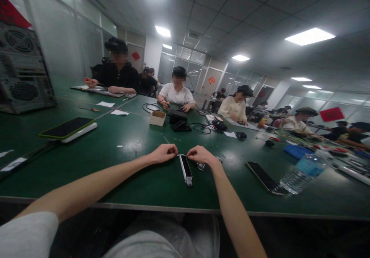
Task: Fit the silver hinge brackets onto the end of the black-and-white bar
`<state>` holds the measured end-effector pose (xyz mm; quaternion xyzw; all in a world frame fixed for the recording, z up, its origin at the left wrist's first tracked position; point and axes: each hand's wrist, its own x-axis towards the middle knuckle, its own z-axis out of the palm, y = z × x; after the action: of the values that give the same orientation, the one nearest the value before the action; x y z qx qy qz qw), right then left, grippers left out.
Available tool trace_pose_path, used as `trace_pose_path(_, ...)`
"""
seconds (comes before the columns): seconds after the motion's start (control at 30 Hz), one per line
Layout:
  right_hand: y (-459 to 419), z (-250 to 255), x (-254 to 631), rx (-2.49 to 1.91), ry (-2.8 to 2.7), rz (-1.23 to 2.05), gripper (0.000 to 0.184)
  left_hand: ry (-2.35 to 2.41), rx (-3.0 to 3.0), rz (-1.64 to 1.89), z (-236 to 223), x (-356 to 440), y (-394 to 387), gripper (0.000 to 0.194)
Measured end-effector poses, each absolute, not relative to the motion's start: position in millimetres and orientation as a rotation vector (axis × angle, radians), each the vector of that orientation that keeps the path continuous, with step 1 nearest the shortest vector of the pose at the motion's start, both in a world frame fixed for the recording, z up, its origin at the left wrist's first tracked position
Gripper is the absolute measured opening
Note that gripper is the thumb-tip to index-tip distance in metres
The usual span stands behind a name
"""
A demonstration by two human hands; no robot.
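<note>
Dark green is shown by the table (124,150). White with a black face is seen on the device (185,169) at lower centre. A lime edge is borne by the phone (67,128) at left, and tan by the box (157,118) at centre. Blue is seen on the tray (297,151) and on the label (310,164) of the bottle (295,181) at right; red is seen on the banner (332,114) at far right.

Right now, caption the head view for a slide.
Left hand and right hand meet at the top of a white-and-black oblong device on a green workbench.
</note>
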<state>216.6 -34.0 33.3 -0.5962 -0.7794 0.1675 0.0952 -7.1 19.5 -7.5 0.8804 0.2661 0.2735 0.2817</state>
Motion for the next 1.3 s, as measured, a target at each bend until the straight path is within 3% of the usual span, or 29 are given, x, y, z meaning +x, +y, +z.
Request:
trace_pose_path(0.27,-33.0,32.6,217.4,-1.762,-2.308,0.515,0.023,0.73,2.338,0.781,-4.9,-7.6,16.8,0.006)
trace_pose_path(1.3,-32.6,32.7,218.7,-1.79,-2.303,0.513,0.022,0.761,2.368,0.721,-1.5,-9.2,13.6,0.015)
